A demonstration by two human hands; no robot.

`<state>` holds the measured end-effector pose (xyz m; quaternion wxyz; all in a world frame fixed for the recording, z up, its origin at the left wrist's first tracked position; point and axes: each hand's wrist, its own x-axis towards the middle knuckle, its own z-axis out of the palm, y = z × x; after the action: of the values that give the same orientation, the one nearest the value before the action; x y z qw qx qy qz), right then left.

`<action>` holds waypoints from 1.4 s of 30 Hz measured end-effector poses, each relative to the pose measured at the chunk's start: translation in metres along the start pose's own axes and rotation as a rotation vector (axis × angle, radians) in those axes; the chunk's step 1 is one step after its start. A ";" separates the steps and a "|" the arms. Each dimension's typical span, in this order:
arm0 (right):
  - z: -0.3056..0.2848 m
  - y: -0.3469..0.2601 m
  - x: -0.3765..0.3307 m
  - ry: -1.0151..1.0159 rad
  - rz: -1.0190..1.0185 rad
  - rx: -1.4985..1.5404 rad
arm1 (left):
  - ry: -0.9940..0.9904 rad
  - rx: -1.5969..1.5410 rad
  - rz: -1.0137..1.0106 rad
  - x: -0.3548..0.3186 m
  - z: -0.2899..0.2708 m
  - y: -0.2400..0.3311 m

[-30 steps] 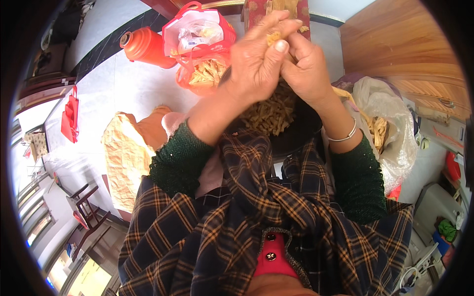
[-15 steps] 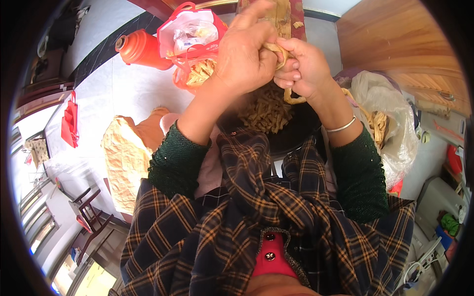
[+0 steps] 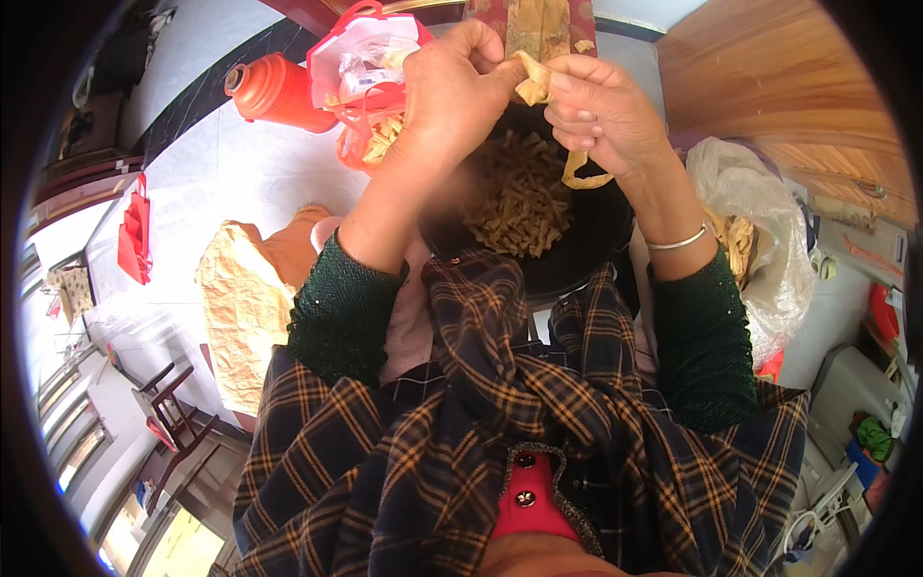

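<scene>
Head view: I locate the yellow strip (image 3: 533, 87) at the upper centre of the frame, suspended between the two hands. Its folded portion sits directly between the fingertips, touching both. The left hand (image 3: 454, 91) meets it from the left, thumb and forefinger drawn narrow on its upper-left end. The right hand (image 3: 612, 113) meets it from the right, thumb and forefinger pinching the fold, remaining fingers curled toward the palm. Neither hand is nearer; both are in contact. I trace no straight long axis: the fold is bunched, and a loose tail emerges beneath the right hand and hooks to the right.

Below, at the centre of the frame, I note the black round vessel (image 3: 598, 240) with brown cut pieces (image 3: 519, 216) heaped inside. Room opens downward from the fold, between the forearms, over this vessel. The brown board (image 3: 538, 27) bounds the upper edge. A red bag (image 3: 335, 72) flanks the left hand; a translucent plastic bag (image 3: 781, 279) lies right of the right wrist.
</scene>
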<state>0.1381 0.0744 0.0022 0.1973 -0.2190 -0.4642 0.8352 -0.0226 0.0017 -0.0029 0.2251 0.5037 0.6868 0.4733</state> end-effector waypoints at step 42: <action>-0.037 0.003 0.031 0.560 -0.202 -1.115 | -0.225 0.470 0.126 0.035 0.011 -0.035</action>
<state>0.1321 0.1153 -0.0239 0.2453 -0.4543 -0.7789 0.3561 -0.0447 0.0359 -0.0330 0.1471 0.6333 0.7157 0.2551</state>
